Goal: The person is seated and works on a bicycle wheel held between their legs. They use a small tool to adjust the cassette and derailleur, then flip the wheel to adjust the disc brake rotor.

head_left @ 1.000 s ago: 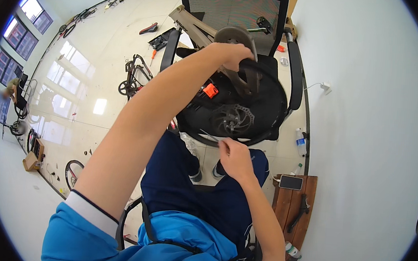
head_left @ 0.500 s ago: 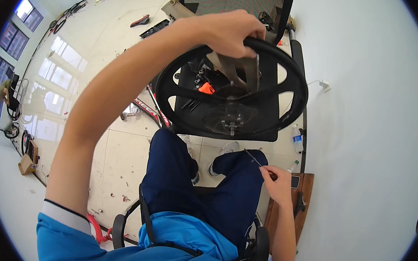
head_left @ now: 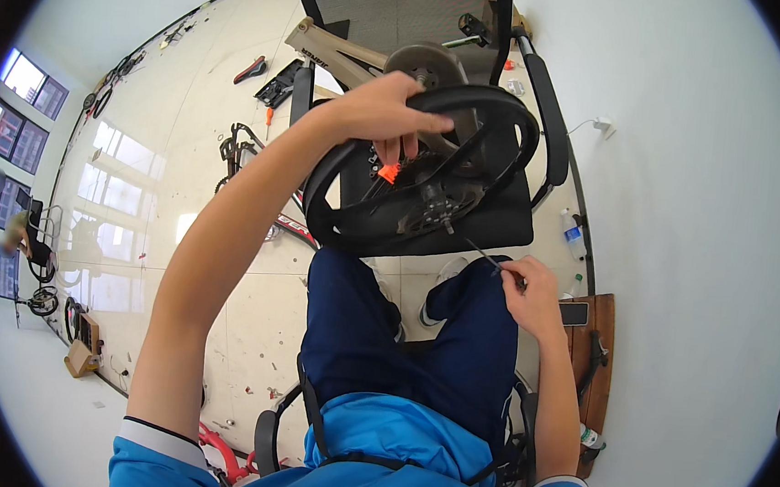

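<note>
My left hand (head_left: 384, 108) grips the upper left rim of a black spoked wheel (head_left: 323, 203), held tilted over the seat of a black mesh-backed chair (head_left: 492, 224). The wheel's hub (head_left: 436, 204) and brake disc face me. My right hand (head_left: 528, 296) pinches a thin metal tool (head_left: 483, 253), whose tip points up at the hub; I cannot tell whether they touch. Partly behind the wheel are an orange object (head_left: 389, 173) and a pale bicycle frame (head_left: 337, 49).
A wooden board (head_left: 597, 388) with a phone (head_left: 573, 313) lies by the right wall, near bottles (head_left: 573, 235). Bike frames, a saddle (head_left: 250, 70), an orange screwdriver (head_left: 270, 120) and boxes (head_left: 80, 358) lie on the floor. A blurred person (head_left: 17, 234) is at the far left.
Since half a second ago, my left hand has moved down and left, tilting the wheel. My right hand and tool have risen toward the hub.
</note>
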`<state>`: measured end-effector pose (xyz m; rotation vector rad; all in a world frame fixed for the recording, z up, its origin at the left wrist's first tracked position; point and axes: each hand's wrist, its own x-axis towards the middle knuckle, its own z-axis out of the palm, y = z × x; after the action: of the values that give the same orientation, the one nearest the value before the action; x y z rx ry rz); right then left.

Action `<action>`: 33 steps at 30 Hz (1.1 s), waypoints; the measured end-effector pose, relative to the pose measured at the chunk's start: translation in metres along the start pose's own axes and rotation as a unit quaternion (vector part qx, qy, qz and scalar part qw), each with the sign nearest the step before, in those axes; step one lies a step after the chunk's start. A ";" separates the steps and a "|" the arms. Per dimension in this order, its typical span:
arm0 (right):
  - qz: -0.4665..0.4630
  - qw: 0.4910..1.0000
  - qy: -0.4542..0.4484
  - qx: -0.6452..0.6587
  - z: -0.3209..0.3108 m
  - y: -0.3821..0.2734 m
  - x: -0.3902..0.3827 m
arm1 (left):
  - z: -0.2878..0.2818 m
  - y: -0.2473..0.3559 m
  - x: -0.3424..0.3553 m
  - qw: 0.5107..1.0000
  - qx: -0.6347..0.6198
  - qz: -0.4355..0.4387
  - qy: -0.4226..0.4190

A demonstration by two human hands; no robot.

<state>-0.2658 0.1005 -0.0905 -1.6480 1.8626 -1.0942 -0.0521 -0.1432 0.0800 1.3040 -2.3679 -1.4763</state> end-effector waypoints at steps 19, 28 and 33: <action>0.228 0.800 0.091 0.548 -0.014 0.017 -0.042 | 0.084 -0.048 -0.170 0.944 -0.141 0.020 0.297; 0.198 0.851 -0.034 0.485 0.071 -0.051 -0.028 | 0.167 -0.059 -0.332 0.779 -0.417 0.272 0.382; 0.120 0.865 0.115 0.473 0.109 -0.075 -0.018 | 0.214 -0.071 -0.376 0.758 -0.394 0.405 0.328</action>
<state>-0.1334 0.0884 -0.1004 -0.7180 1.2177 -1.7453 0.1355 0.2515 0.0456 0.3530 -1.2674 -1.1751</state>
